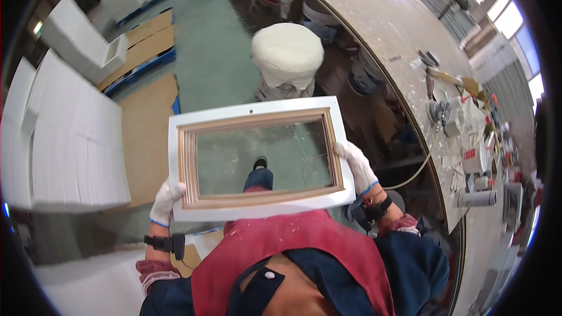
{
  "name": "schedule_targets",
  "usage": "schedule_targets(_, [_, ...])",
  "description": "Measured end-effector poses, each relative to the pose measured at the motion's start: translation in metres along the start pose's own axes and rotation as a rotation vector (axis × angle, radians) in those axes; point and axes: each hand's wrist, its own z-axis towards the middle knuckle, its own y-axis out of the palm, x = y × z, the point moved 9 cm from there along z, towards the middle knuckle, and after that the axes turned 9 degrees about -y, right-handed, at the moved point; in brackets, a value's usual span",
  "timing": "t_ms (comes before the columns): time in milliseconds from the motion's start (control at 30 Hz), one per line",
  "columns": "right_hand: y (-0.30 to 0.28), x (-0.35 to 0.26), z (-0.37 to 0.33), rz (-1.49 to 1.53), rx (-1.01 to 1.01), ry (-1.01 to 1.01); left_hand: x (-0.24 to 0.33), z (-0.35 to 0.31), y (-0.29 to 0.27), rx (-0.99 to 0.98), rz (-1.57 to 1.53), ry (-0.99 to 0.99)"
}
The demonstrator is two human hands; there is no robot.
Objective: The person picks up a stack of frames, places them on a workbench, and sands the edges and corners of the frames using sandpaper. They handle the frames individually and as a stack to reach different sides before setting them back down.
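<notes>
A stack of white rectangular frames (281, 106) is held level in front of my body. Its layered inner edges are bare brown, and a small hole marks the far rim of the top one. My left hand (166, 200), in a white knitted glove, grips the near left corner, with the thumb on top. On the opposite side, my right hand (356, 162), gloved the same way, clasps the right edge. The fingers underneath are hidden on both sides. Through the opening show the green floor, my leg and one shoe.
A padded white stool (287, 52) stands ahead. Along the right runs a long workbench (374, 20), with tools, a white tub (475, 159) and a grey cylinder (477, 199). Buckets sit beneath it. At left, stacked white panels (79, 140) rest by cardboard-covered blue pallets (143, 58).
</notes>
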Motion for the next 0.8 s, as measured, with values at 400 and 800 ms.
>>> schedule_targets(400, [-0.092, -0.077, 0.082, 0.292, 0.509, -0.141, 0.259, 0.332, 0.121, -0.466, 0.316, 0.088])
schedule_targets(800, [-0.211, -0.176, 0.255, 0.432, 0.593, -0.213, 0.410, 0.549, 0.286, -0.584, 0.431, 0.107])
